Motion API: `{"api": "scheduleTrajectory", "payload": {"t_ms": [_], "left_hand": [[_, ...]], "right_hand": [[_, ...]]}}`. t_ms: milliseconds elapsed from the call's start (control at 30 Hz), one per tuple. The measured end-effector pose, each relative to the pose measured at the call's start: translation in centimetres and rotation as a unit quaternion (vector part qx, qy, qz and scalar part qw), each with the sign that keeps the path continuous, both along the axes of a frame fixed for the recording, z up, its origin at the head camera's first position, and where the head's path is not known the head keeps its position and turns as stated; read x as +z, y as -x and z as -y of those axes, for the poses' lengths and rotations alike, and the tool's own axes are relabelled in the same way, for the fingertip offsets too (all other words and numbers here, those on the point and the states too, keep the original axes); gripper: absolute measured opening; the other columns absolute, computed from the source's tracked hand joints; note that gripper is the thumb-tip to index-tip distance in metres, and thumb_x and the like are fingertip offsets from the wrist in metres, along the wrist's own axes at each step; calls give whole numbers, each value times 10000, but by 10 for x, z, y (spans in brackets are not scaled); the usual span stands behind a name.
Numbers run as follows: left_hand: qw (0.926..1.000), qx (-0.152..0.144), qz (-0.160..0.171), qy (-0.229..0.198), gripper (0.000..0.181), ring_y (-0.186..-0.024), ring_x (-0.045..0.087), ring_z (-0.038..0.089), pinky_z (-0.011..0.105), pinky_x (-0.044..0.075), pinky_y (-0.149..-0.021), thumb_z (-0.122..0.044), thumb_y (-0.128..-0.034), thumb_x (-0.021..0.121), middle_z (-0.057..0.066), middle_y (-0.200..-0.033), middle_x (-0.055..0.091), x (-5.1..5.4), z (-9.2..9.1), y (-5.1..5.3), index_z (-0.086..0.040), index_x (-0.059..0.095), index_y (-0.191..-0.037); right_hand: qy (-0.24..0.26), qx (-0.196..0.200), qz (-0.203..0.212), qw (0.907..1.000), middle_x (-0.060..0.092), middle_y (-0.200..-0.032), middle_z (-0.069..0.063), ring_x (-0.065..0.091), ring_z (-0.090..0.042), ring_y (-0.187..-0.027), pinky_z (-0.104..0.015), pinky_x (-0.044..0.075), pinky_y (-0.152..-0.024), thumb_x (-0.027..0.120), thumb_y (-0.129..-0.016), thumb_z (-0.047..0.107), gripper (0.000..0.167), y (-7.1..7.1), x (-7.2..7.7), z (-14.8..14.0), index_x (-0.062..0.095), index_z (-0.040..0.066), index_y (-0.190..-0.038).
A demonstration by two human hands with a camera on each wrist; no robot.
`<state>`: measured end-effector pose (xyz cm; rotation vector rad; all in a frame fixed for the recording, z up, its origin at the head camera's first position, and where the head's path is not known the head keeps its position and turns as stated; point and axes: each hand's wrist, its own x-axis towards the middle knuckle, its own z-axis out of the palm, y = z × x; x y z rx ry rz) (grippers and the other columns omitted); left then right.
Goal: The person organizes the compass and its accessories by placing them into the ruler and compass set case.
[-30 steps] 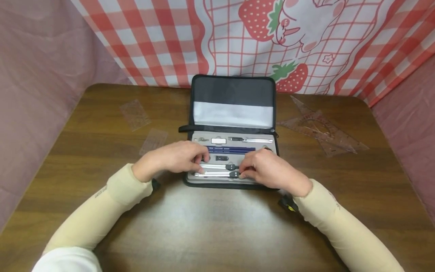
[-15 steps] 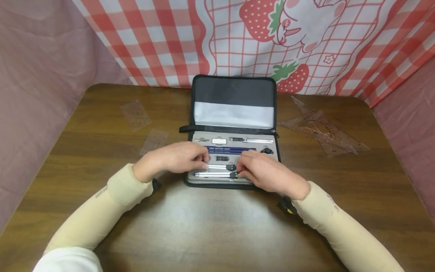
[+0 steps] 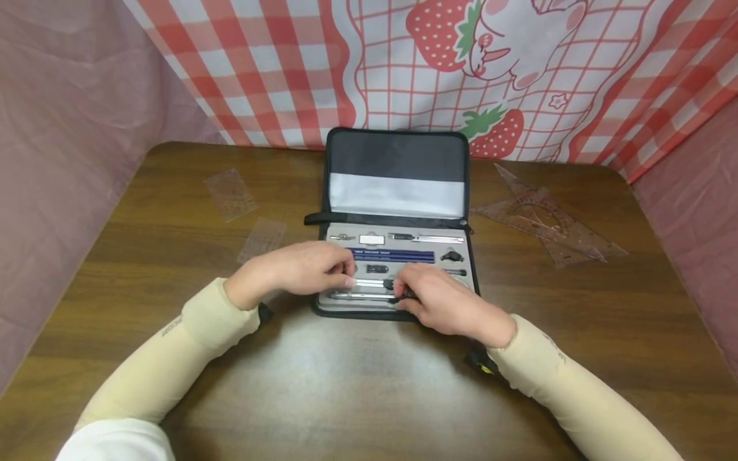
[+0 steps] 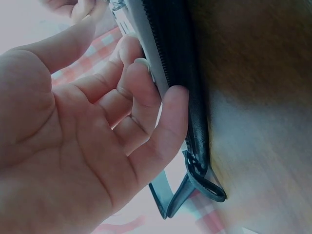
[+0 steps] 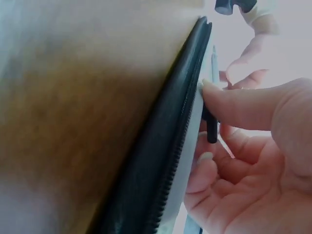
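An unzipped black case [image 3: 398,150] lies open, two silver compasses in its grey tray. My right hand [image 3: 450,301] pinches the black head of the front compass [image 3: 360,296]; in the right wrist view its dark handle [image 5: 212,130] shows beside the thumb of that hand [image 5: 263,141]. At the left end of the rear compass [image 3: 370,283] is my left hand [image 3: 302,266], thumb by the legs. The left wrist view shows this hand [image 4: 83,126] with fingers loosely bent, the little finger touching the case's zipped edge [image 4: 192,105].
Blue pencils [image 3: 394,255], a white eraser [image 3: 371,239] and a small black part [image 3: 452,255] sit in the tray. Clear templates [image 3: 230,194] lie at the left of the wooden table [image 3: 277,410], overlapping clear set squares [image 3: 542,218] at the right. A checked cloth hangs behind.
My right hand has moved slightly left and towards the front edge, and the front compass's head has turned under its fingers. The small black part is uncovered. My left hand has barely moved.
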<state>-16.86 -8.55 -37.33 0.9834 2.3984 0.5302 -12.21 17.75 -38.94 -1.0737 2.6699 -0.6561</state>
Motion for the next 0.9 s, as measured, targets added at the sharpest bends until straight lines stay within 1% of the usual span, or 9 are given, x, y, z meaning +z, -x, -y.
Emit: {"api": "scheduleTrajectory", "payload": {"t_ms": [67,167,267,400,500,567,667,800,900], "left_hand": [[10000,25,63,2,146,-739,521,126,311,427,-670,-329,-991,626,-34,-790,549,-1,0,0,-185,635,-969],[9999,41,127,6,162,-735,522,130,311,429,-666,-337,-985,635,-30,-792,554,-2,0,0,-175,637,-991],[9999,9,105,7,191,-732,517,130,308,426,-666,-352,-975,648,-26,-791,551,-1,0,0,-164,639,-1004],[10000,-15,49,7,207,-721,510,129,305,417,-656,-370,-973,649,-24,-782,543,-1,0,1,-165,635,-996],[10000,-5,39,5,202,-719,509,131,307,412,-651,-374,-975,645,-24,-780,541,0,-1,1,-172,635,-987],[10000,-10,36,12,201,-724,510,132,309,412,-653,-373,-976,643,-24,-785,542,0,-1,1,-173,637,-989],[10000,-1,45,35,201,-725,512,130,309,415,-653,-376,-976,642,-28,-791,547,0,0,1,-176,638,-993],[10000,-4,48,32,206,-718,509,128,307,416,-655,-373,-974,646,-26,-788,547,0,0,1,-169,638,-1001],[10000,-17,49,40,223,-721,508,126,306,420,-662,-358,-953,681,-24,-793,547,0,0,1,-151,636,-1020]], "right_hand": [[75,66,-58,9999,590,-900,42,537,-131,-839,-344,480,-768,784,-859,104,188,0,0,0,651,113,-991],[142,177,-280,9994,631,-959,41,567,-132,-903,-349,488,-811,810,-837,120,210,1,1,0,700,120,-1015],[202,235,-413,9987,647,-1002,53,588,-129,-948,-356,496,-838,809,-842,130,178,0,1,-1,712,144,-991],[426,229,-572,9972,651,-973,60,607,-104,-902,-332,521,-817,756,-871,53,140,0,1,-1,687,146,-951],[652,225,-707,9951,674,-961,49,627,-107,-888,-326,532,-816,749,-860,10,160,2,1,0,683,137,-931],[740,202,-733,9944,692,-994,28,643,-124,-931,-344,532,-850,771,-836,2,192,2,1,-1,700,120,-970],[770,171,-709,9944,680,-1033,23,638,-137,-970,-351,526,-876,795,-804,-8,253,3,1,-1,710,121,-1005],[789,267,-601,9947,650,-1042,42,632,-133,-973,-346,529,-866,797,-774,-38,276,4,0,-2,709,138,-968],[791,352,-390,9955,653,-1045,48,636,-130,-977,-346,529,-871,797,-777,-45,275,5,0,-3,715,141,-962]]}}
